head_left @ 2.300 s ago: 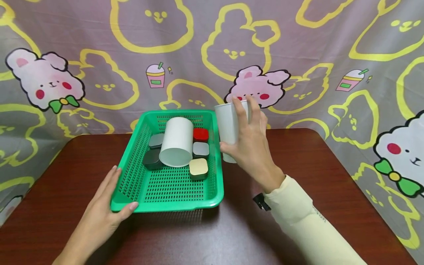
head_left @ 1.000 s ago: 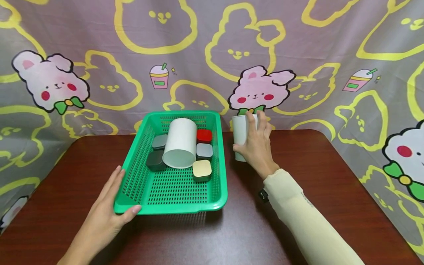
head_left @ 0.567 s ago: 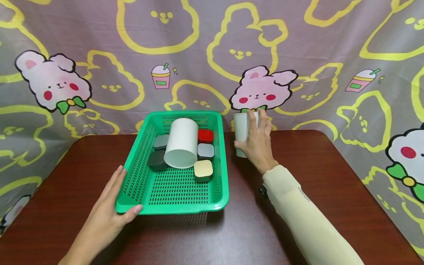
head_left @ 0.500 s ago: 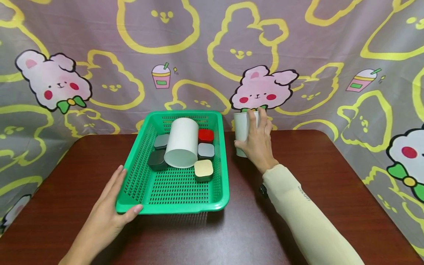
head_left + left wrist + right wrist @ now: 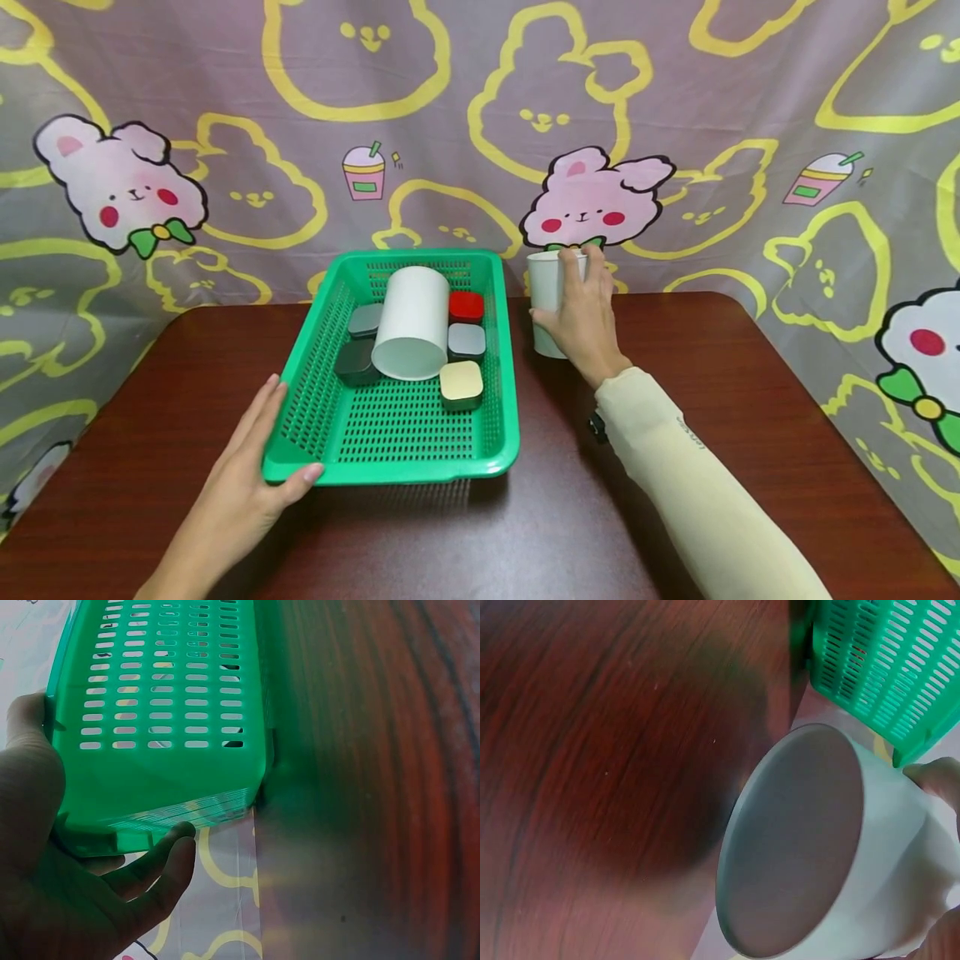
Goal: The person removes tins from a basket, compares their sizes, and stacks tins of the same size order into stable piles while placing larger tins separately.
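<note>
1. Lower and farther from the green basket's 3 o'clock rim than in the earliest frame, the upright white cup (image 5: 546,290) has moved with the right hand (image 5: 587,321).
2. Behind everything, a patterned curtain (image 5: 420,50) stretches from 9 o'clock through 12 to 3.
3. Below it spreads the brown table (image 5: 757,450).
4. The green basket (image 5: 405,429) is left of centre over the table.
5. The left hand grips the basket's 8 o'clock corner: thumb and index at the rim, other fingers loosely bent. This left hand (image 5: 242,471) is otherwise free.
6. The right hand's fingers and thumb curve round the white cup, between 2 and 3 o'clock from the basket; whether its base touches the table, I cannot tell.
7. A white cylinder (image 5: 416,304) lies in the basket, one end facing 6 o'clock.
8. Small boxes surround the cylinder: red (image 5: 466,306) toward 2, silver (image 5: 467,339) past 3, cream (image 5: 461,380) between 4 and 5, dark (image 5: 352,363) at 8, grey (image 5: 364,319) at 9.
</note>
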Action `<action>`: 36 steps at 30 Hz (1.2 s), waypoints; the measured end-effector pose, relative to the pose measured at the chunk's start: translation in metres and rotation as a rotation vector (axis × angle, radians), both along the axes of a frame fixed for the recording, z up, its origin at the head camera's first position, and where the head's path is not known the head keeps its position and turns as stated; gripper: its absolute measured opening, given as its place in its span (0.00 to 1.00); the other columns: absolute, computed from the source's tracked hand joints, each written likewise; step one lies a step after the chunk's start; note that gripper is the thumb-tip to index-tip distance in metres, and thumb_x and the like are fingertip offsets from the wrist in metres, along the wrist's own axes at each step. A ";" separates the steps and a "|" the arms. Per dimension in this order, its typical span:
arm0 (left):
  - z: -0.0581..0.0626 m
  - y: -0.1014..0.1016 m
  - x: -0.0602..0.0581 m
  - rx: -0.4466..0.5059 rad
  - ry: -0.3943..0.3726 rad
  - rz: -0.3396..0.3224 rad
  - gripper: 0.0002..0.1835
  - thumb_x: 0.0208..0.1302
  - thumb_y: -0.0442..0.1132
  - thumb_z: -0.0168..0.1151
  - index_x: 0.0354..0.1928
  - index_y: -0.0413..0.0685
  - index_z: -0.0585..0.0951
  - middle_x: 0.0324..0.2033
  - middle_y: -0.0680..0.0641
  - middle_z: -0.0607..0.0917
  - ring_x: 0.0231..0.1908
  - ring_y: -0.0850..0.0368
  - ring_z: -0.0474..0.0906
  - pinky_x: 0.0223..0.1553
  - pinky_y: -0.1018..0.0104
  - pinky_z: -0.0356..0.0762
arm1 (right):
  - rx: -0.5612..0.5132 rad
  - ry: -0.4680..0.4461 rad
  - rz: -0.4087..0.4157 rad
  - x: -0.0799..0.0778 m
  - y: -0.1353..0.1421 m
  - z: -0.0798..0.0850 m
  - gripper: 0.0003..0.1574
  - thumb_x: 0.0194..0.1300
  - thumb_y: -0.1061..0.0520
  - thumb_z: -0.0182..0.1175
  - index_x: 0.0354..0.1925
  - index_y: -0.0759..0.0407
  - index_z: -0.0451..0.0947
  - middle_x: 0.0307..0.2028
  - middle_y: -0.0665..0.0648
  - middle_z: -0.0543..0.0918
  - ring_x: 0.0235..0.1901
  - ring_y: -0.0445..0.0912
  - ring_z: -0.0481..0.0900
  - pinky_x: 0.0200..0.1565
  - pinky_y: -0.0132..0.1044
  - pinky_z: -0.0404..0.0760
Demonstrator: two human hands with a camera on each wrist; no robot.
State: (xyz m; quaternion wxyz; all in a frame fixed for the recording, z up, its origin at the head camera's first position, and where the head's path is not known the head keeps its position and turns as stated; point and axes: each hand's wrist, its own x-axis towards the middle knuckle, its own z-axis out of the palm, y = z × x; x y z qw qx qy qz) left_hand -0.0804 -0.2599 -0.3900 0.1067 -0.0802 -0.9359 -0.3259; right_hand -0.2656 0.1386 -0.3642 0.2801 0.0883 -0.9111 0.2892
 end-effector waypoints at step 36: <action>0.003 0.001 -0.001 0.034 -0.007 -0.013 0.58 0.59 0.42 0.79 0.85 0.55 0.52 0.85 0.46 0.48 0.73 0.28 0.59 0.58 0.25 0.66 | -0.028 -0.042 -0.215 0.006 0.028 -0.002 0.39 0.58 0.55 0.79 0.58 0.63 0.67 0.67 0.64 0.66 0.68 0.66 0.65 0.44 0.75 0.80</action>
